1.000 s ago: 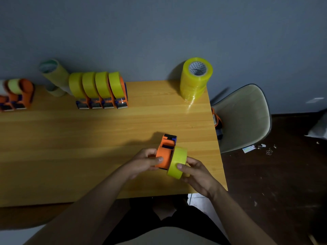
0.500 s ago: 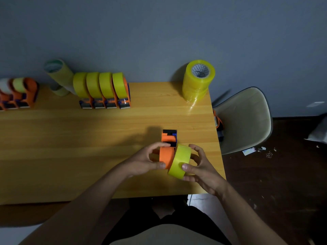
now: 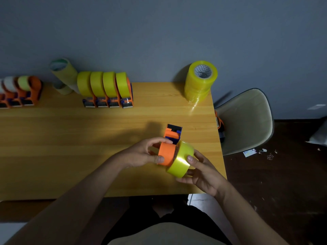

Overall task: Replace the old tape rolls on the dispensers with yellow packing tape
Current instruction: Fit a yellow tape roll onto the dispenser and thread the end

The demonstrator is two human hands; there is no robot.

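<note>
An orange tape dispenser [image 3: 167,152] with a blue and black front end lies near the table's right front corner. My left hand [image 3: 141,153] grips its orange wheel from the left, thumb and fingers curled around it. A yellow packing tape roll [image 3: 180,160] sits tilted against the dispenser's right side. My right hand [image 3: 201,169] holds that roll, thumb on its outer face and fingers under it.
Several dispensers loaded with yellow tape [image 3: 106,89] stand in a row at the back. More dispensers with pale old rolls [image 3: 19,91] sit at the far left. A stack of yellow rolls [image 3: 200,82] stands at the back right corner. A chair [image 3: 246,119] is beside the wooden table [image 3: 70,138].
The dispenser has turned so its orange wheel faces me more. The yellow roll has tilted and shifted right in my right hand. Both hands keep their hold.
</note>
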